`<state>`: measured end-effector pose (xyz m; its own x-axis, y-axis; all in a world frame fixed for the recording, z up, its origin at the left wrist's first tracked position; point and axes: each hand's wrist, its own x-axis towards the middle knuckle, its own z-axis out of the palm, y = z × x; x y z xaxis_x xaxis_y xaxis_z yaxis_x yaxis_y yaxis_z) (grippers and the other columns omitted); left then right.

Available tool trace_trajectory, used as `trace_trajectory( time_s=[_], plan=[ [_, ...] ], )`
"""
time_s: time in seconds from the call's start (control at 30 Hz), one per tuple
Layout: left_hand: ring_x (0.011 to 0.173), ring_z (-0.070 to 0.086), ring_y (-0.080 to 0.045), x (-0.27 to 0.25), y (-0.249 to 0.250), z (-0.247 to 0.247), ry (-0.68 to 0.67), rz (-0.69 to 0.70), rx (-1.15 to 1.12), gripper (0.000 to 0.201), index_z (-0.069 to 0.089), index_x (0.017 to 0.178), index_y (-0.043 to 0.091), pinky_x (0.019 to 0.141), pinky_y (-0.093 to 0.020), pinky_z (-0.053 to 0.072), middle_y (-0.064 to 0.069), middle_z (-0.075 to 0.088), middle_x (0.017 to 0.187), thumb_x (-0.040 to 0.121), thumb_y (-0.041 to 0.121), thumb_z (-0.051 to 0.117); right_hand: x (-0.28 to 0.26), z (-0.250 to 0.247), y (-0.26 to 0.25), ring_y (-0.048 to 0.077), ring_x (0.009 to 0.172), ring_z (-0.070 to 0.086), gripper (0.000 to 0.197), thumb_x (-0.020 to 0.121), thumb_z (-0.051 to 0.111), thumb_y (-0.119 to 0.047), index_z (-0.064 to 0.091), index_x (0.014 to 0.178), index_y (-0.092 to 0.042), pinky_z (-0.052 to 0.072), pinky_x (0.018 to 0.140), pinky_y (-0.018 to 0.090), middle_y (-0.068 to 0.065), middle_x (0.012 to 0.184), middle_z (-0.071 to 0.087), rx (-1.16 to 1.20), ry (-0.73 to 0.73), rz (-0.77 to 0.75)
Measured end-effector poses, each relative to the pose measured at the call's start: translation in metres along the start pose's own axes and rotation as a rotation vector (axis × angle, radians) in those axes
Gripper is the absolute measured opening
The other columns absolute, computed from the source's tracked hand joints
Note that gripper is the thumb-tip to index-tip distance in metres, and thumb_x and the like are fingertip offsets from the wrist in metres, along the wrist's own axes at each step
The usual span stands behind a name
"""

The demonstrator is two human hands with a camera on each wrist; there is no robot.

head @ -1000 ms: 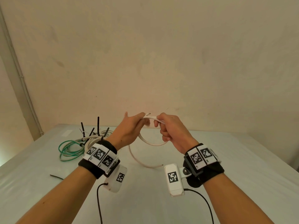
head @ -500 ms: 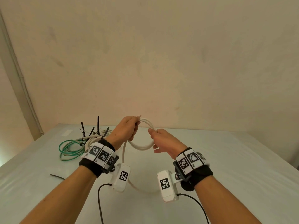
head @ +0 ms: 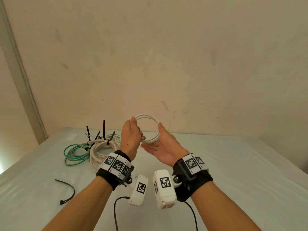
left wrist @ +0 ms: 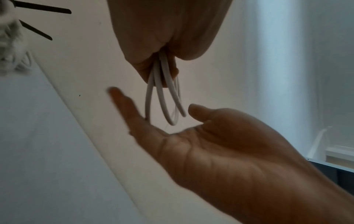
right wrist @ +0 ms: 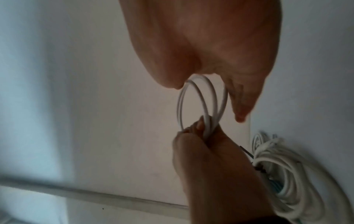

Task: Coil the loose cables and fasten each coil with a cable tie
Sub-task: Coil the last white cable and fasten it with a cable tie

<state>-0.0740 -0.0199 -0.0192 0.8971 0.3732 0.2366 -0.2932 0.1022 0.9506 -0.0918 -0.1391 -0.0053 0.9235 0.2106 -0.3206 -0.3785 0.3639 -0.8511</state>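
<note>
A small coil of white cable (head: 147, 117) is held up above the table, in front of the wall. My left hand (head: 135, 130) grips its left side with curled fingers; the left wrist view shows the loops (left wrist: 164, 97) hanging out of that fist. My right hand (head: 155, 140) is spread palm up at the coil's right and lower side, thumb against the loops, fingers straight and blurred. In the right wrist view the coil (right wrist: 201, 98) sits between my right thumb and a straight finger. A loose black cable tie (head: 68, 190) lies on the table at the left.
At the back left of the white table (head: 233, 180) lie a green cable coil (head: 75, 152) and white coils (head: 103, 147) with black tie tails sticking up. The camera leads hang under my wrists. The wall stands close behind the table.
The trailing end of the white cable has been wound up off the table into the coil, which has risen. My right hand has let go and spread open beside it.
</note>
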Motion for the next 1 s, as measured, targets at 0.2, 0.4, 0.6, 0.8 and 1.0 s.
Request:
trace_trajectory(
  time_s=[0.2, 0.4, 0.6, 0.8, 1.0],
  plan=[
    [0.049, 0.034, -0.008, -0.004, -0.010, -0.012, -0.169, -0.069, 0.084, 0.035, 0.038, 0.085, 0.016, 0.043, -0.020, 0.034, 0.002, 0.032, 0.067, 0.113, 0.036, 0.033, -0.005, -0.015, -0.021, 0.019, 0.060, 0.058, 0.035, 0.112, 0.043, -0.026, 0.061, 0.121, 0.003, 0.058, 0.069, 0.040, 0.005, 0.069, 0.058, -0.133, 0.047, -0.166],
    [0.052, 0.034, -0.010, -0.014, 0.001, -0.010, -0.457, -0.113, 0.187, 0.022, 0.038, 0.084, 0.018, 0.047, -0.025, 0.030, 0.003, 0.036, 0.070, 0.106, 0.020, 0.040, -0.012, -0.014, -0.024, 0.011, 0.044, 0.039, 0.047, 0.110, 0.042, -0.044, 0.064, 0.109, -0.002, 0.045, 0.051, 0.031, 0.003, 0.076, 0.043, -0.409, 0.077, -0.138],
    [0.059, 0.049, -0.025, -0.017, 0.000, -0.012, -0.457, 0.147, 0.582, 0.021, 0.041, 0.091, 0.010, 0.046, -0.025, 0.042, -0.012, 0.050, 0.071, 0.109, 0.019, 0.034, -0.010, -0.017, -0.018, 0.013, 0.040, 0.031, 0.033, 0.109, 0.039, -0.031, 0.055, 0.093, -0.008, 0.043, 0.051, 0.030, -0.004, 0.049, 0.037, -0.411, 0.110, -0.091],
    [0.083, 0.039, -0.020, -0.011, -0.009, -0.025, -0.399, 0.698, 1.116, 0.023, 0.048, 0.098, 0.012, 0.072, -0.033, 0.037, -0.003, 0.046, 0.094, 0.109, 0.025, 0.033, -0.010, -0.018, -0.017, 0.016, 0.044, 0.037, 0.030, 0.105, 0.035, -0.032, 0.049, 0.089, -0.011, 0.046, 0.051, 0.031, 0.003, 0.065, 0.038, -0.567, 0.170, -0.102],
    [0.092, 0.052, -0.026, -0.001, -0.009, -0.026, -0.442, 0.658, 0.962, 0.021, 0.051, 0.111, 0.012, 0.083, -0.044, 0.046, -0.007, 0.060, 0.110, 0.111, 0.027, 0.037, -0.015, -0.021, -0.018, 0.013, 0.041, 0.023, 0.042, 0.110, 0.038, -0.040, 0.041, 0.078, -0.015, 0.029, 0.040, 0.024, -0.003, 0.056, 0.026, -0.383, 0.068, -0.031]
  ],
)
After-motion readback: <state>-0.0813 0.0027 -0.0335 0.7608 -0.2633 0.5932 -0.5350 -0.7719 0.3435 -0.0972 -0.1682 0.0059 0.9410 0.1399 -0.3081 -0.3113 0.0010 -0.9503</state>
